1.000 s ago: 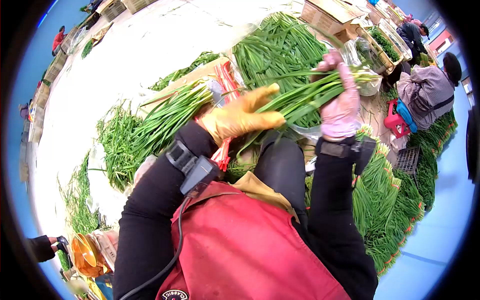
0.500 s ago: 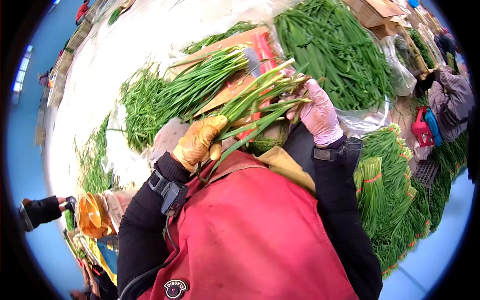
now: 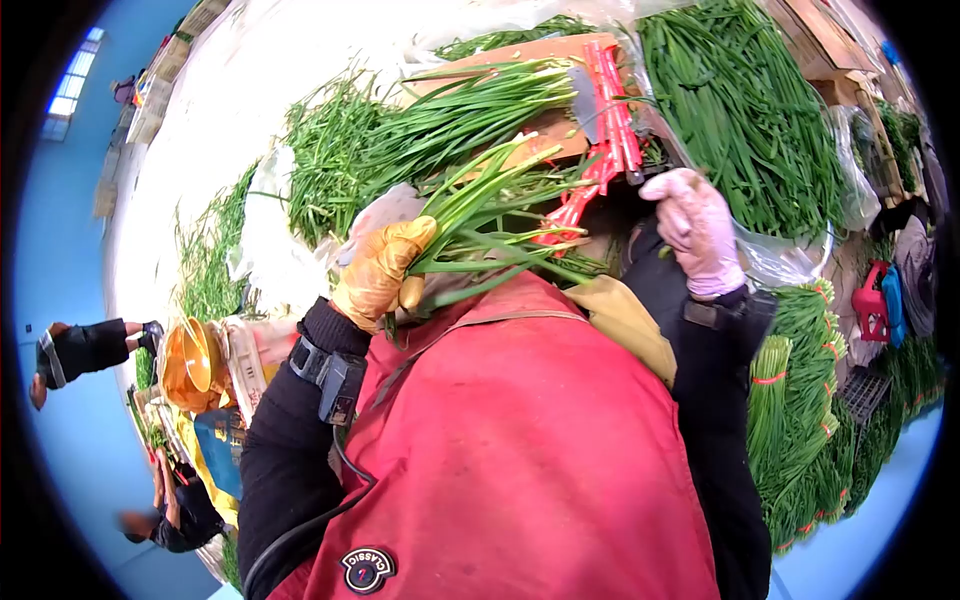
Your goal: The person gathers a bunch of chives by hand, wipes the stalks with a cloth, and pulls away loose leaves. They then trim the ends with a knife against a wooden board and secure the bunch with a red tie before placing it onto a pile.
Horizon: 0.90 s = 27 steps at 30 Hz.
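My left hand (image 3: 385, 270), in an orange glove, is closed around a loose bunch of garlic chives (image 3: 480, 220), their pale stem ends pointing right. My right hand (image 3: 695, 225), in a pink glove, is apart from the bunch, with its fingers curled in; whatever they may hold is hidden. Red tie strips (image 3: 612, 125) hang over the board's right side, left of my right hand. Beside them lies a flat grey blade (image 3: 583, 105). A larger pile of chives (image 3: 470, 105) rests on the brown board (image 3: 550, 48) beyond my left hand.
Broad green chives (image 3: 740, 120) lie on clear plastic at upper right. Red-banded bundles (image 3: 790, 400) are stacked to the right, near a red basket (image 3: 872, 300). An orange bowl (image 3: 195, 355) stands at left. Other people (image 3: 90, 345) are at the left edge.
My right hand has moved off the stem ends of the chives, to the right. My left hand keeps its hold on the bunch. The whole view has shifted slightly.
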Available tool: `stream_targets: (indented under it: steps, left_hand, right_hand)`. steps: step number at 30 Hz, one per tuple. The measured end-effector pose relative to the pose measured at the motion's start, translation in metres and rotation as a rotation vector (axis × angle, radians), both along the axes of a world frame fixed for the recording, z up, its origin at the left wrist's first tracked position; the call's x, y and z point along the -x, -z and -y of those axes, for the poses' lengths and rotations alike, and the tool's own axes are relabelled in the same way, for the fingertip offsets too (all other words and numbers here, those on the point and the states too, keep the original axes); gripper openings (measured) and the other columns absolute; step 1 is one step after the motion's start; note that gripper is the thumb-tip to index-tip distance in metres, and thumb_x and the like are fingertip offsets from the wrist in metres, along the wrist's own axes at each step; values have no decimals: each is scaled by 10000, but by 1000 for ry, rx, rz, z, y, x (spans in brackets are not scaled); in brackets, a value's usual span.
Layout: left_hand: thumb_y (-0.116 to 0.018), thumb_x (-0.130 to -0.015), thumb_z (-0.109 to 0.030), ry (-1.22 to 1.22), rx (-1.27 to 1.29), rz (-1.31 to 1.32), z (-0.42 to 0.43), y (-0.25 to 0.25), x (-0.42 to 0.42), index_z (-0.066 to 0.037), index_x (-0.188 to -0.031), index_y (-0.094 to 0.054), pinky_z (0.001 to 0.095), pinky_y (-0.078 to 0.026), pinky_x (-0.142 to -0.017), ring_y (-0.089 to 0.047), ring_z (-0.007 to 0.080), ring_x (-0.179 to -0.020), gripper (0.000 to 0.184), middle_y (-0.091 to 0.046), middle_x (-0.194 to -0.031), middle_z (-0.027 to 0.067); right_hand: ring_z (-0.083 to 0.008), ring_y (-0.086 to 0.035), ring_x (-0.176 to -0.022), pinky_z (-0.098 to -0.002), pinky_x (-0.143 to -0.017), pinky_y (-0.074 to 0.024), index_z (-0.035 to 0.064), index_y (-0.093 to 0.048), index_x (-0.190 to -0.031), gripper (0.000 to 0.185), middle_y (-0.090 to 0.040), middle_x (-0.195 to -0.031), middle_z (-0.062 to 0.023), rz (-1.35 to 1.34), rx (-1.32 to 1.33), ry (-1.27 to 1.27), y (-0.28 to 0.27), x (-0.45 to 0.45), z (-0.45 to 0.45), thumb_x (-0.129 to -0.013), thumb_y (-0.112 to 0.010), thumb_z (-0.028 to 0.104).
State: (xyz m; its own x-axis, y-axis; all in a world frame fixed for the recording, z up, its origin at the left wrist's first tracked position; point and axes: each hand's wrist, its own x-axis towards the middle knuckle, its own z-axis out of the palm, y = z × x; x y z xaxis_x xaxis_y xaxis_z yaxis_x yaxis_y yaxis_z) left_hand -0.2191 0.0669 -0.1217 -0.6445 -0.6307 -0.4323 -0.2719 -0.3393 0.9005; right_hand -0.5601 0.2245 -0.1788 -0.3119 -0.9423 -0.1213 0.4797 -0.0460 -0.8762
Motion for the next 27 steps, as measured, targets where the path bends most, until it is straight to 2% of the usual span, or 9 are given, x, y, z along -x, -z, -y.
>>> stream_targets:
  steps: [2, 3, 5, 6, 9, 13, 15, 22, 27]
  left_hand:
    - [-577, -969, -388, 1, 25, 49, 3, 1, -13, -87, -857, -651, 226, -280, -376, -419, 64, -394, 330, -519, -554, -45]
    - [-577, -969, -389, 2, 33, 56, 3, 0, -18, -85, -860, -652, 226, -280, -378, -419, 62, -396, 332, -519, -552, -44]
    - [-578, -969, -390, 16, 40, 71, 0, -3, -23, -81, -865, -655, 227, -281, -382, -420, 60, -399, 335, -520, -548, -42]
    - [-587, -965, -388, -26, 30, 67, -2, -1, -26, -76, -865, -657, 226, -286, -389, -425, 57, -405, 335, -525, -551, -39]
    - [-594, -962, -384, -24, 16, 58, 0, 8, -41, -66, -871, -662, 224, -292, -394, -432, 64, -407, 338, -535, -564, -32]
    - [-606, -954, -382, -16, -6, 79, -3, 3, -51, -53, -895, -667, 227, -305, -391, -446, 76, -410, 340, -555, -585, -21]
    - [-613, -949, -382, 5, -43, 45, -2, 6, -59, -44, -921, -671, 230, -313, -388, -457, 82, -412, 344, -572, -598, -11]
    - [-635, -937, -344, -64, -178, -36, 2, 7, -83, -20, -1024, -651, 209, -394, -392, -510, 105, -429, 336, -676, -866, 38]
    - [-691, -898, -296, -122, -122, 39, 0, 20, -97, -37, -1026, -652, 215, -340, -355, -471, 86, -396, 291, -628, -730, -4]
  right_hand:
    - [-26, -284, -387, -194, -358, -214, -3, -628, -895, 228, -394, -522, 58, -104, -70, 75, -1, 0, -6, -985, -554, 192]
    - [-48, -461, -492, -194, -467, -385, 0, -646, -961, 146, -538, -611, 18, -213, -177, -36, -9, 0, -5, -936, -602, 137]
    - [-101, -629, -811, -238, -753, -501, 17, -641, -1118, 249, -679, -895, -50, -456, -212, -136, -11, -29, 1, -877, -643, 79]
    - [-126, -578, -1122, -289, -989, -434, 50, -600, -1256, 422, -637, -1219, -60, -512, -225, -251, 1, -33, 2, -840, -668, 50]
    - [-252, -486, -1270, -368, -1089, -349, 102, -542, -1342, 600, -571, -1328, -87, -1139, 62, -223, 14, -63, 25, -772, -730, 107]
    - [-267, -519, -1232, -376, -1055, -395, 119, -556, -1333, 594, -572, -1311, -125, -1223, 243, -219, 39, -103, 62, -767, -732, 77]
    - [-183, -591, -1114, -315, -953, -473, 87, -609, -1275, 437, -630, -1210, -112, -417, 87, -461, 44, -121, 74, -848, -669, 18]
    - [-109, -597, -992, -261, -891, -488, -9, -639, -1152, 233, -661, -1076, -53, -303, -123, -542, 51, -126, 79, -936, -627, 79]
    - [-95, -590, -926, -241, -858, -481, -14, -594, -1263, 334, -658, -1055, -27, -160, -215, -726, 82, -138, 83, -932, -559, 8]
